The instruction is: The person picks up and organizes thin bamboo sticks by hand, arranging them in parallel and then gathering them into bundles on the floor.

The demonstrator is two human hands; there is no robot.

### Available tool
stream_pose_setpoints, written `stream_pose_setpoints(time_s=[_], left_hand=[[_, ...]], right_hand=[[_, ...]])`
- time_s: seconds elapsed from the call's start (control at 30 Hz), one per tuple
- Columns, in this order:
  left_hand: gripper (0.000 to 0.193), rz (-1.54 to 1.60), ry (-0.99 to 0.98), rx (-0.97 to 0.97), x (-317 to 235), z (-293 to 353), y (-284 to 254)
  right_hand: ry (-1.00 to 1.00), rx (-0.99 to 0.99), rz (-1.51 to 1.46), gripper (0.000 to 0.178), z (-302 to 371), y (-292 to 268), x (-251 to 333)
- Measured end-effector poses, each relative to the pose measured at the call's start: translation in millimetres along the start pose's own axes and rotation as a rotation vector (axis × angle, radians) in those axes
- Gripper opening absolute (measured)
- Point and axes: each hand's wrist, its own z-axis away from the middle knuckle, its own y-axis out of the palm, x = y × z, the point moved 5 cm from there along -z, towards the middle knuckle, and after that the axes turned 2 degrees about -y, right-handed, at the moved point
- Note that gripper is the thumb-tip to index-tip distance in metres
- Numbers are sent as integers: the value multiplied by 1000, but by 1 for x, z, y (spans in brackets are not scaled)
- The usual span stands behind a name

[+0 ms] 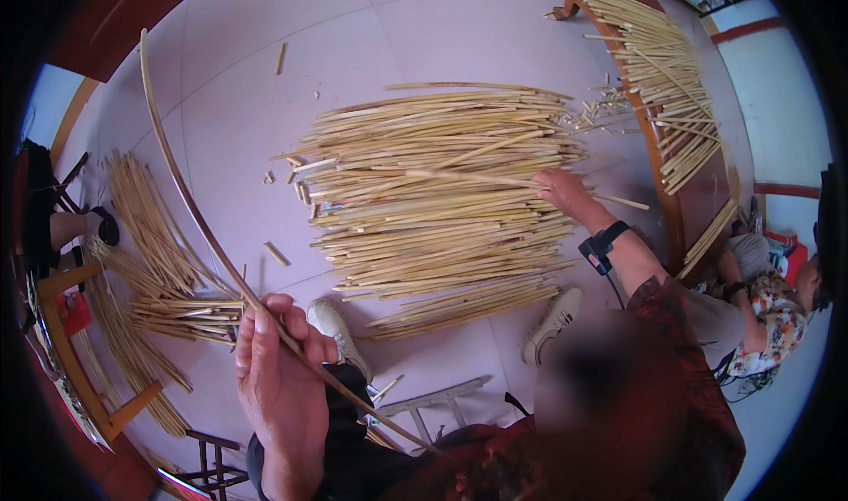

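Left hand [276, 369] closing round long bamboo strip [181, 183], strip arcing up-left beyond it; right hand [565, 192] pinching single stick [468, 178] atop floor pile [433, 227].

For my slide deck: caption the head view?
Left hand grips a long bent strip; right hand reaches into floor pile of sticks.

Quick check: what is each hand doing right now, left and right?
Left hand: closed around a long bent bamboo strip.
Right hand: reaching into the floor pile of bamboo sticks, fingers on one stick; grip cannot be told.
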Motion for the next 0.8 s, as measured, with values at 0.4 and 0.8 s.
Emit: stream_pose_setpoints(time_s=[0.4, 0.8], left_hand=[[22, -65, 10, 79, 23, -13, 12], [22, -90, 21, 37, 15, -16, 8]], right_hand=[[-250, -167, 69, 17, -81, 30, 63], [-305, -17, 116, 12, -88, 40, 68]])
